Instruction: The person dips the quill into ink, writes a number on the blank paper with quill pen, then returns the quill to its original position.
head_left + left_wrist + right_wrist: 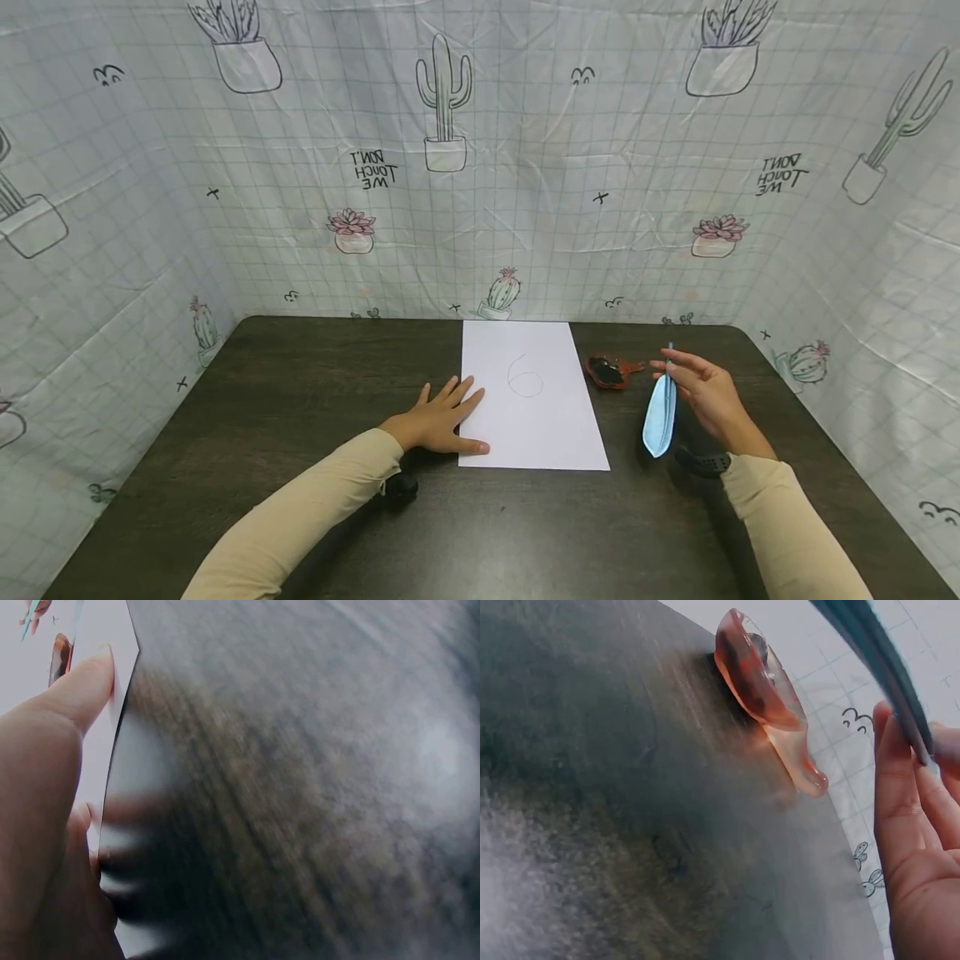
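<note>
A white sheet of paper (551,433) with a thin number 6 drawn on it lies on the dark table. My left hand (442,421) rests over its left edge, fingers spread and thumb on the paper. Between fingers and thumb, my right hand (701,392) pinches the narrow upper end of a light-blue, leaf-shaped object (660,421). It hangs right of the paper, and its exact kind cannot be told. Just left of the right fingertips lies a translucent orange-red scoop (609,372) with something dark in its bowl; its short handle points right, toward that hand.
The dark wooden table (330,367) has rounded back corners. A pale grid-patterned sheet (525,125) printed with cacti hangs behind it and along both sides. Black wrist devices sit at the left wrist (400,487) and the right wrist (702,461).
</note>
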Tool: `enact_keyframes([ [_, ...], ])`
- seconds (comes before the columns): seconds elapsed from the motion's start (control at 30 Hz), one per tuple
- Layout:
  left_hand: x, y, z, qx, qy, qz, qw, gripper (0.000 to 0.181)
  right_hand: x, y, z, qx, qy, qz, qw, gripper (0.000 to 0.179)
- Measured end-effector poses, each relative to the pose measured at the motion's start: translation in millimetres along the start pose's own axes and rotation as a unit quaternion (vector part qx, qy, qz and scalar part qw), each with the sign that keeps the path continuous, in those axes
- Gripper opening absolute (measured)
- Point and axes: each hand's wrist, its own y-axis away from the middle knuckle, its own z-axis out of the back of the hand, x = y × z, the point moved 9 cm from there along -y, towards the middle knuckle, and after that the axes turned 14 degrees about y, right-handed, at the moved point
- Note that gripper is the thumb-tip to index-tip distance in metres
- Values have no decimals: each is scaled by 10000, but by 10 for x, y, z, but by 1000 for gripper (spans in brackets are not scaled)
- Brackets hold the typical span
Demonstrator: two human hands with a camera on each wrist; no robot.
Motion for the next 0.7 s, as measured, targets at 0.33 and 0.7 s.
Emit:
enact_keyframes([
  [0.33,-21,8,3,43,-15,-11,10000,94,-114,-96,-55,638,1419,-742,9850,68],
  [0.7,-17,10,20,-5,20,10,10000,93,-85,-178,-46,619,3113,-914,9439,49],
])
